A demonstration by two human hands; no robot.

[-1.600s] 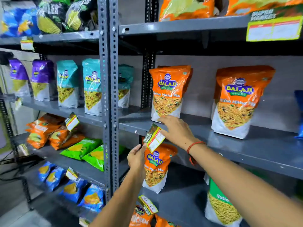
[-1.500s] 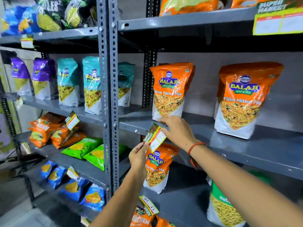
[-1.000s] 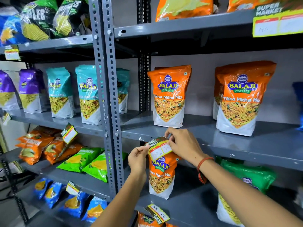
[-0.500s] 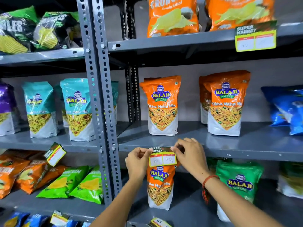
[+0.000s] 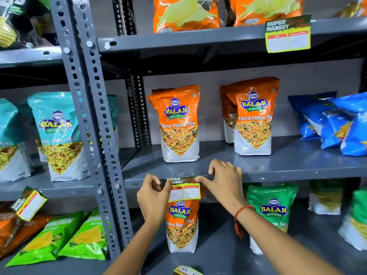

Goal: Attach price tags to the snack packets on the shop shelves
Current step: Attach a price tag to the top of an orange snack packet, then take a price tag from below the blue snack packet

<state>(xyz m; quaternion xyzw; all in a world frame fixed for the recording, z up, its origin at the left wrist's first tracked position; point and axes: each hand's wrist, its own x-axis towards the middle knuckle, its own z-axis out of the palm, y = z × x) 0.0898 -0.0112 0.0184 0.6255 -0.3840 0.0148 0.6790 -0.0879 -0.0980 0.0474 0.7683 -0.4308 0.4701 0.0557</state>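
Observation:
A yellow-and-green price tag (image 5: pixel 185 189) lies flat against the front lip of the grey middle shelf (image 5: pixel 278 173). My left hand (image 5: pixel 154 197) pinches its left edge and my right hand (image 5: pixel 223 181) pinches its top right corner. Directly above it on that shelf stands an orange Balaji snack packet (image 5: pixel 178 124). Below the tag, on the lower shelf, stands another orange packet (image 5: pixel 181 225), its top hidden by the tag.
A second pair of orange packets (image 5: pixel 253 116) and blue packets (image 5: pixel 337 120) share the middle shelf. Another tag (image 5: pixel 288 34) hangs on the upper shelf, one (image 5: pixel 29 203) on the left rack. A perforated upright post (image 5: pixel 91 126) divides the racks. Green packets (image 5: pixel 273 207) stand lower right.
The tag went from tilted in front of the shelf to level and flat against the shelf lip. Both hands rose with it, and the view moved up and closer.

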